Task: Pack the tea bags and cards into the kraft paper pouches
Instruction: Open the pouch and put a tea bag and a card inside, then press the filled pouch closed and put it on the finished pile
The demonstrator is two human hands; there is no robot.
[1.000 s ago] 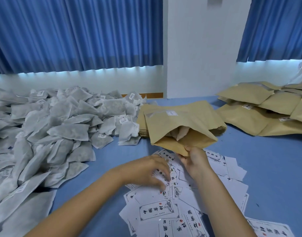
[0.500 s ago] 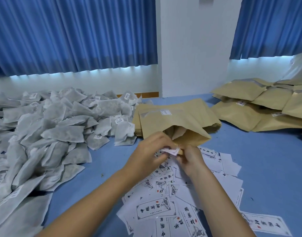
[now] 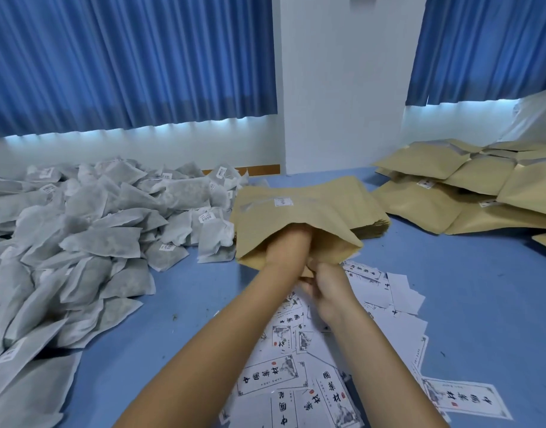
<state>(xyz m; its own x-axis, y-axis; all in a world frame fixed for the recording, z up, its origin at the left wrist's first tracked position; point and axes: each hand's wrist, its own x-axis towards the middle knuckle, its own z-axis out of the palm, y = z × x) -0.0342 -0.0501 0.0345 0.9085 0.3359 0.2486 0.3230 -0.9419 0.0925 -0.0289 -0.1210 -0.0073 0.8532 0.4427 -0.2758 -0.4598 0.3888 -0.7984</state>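
One hand in: left hand (image 3: 291, 239) now wrist-deep inside the kraft pouch (image 3: 296, 208) at centre, grip hidden, can't tell.
Right hand (image 3: 327, 288): pinching the pouch's near lip open.
Card: unseen, likely delivered.

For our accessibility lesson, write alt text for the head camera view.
A person's left hand reaches inside a paper pouch while the right hand holds its opening. Tea bags are heaped to the left, cards lie under the arms, more pouches sit at right.
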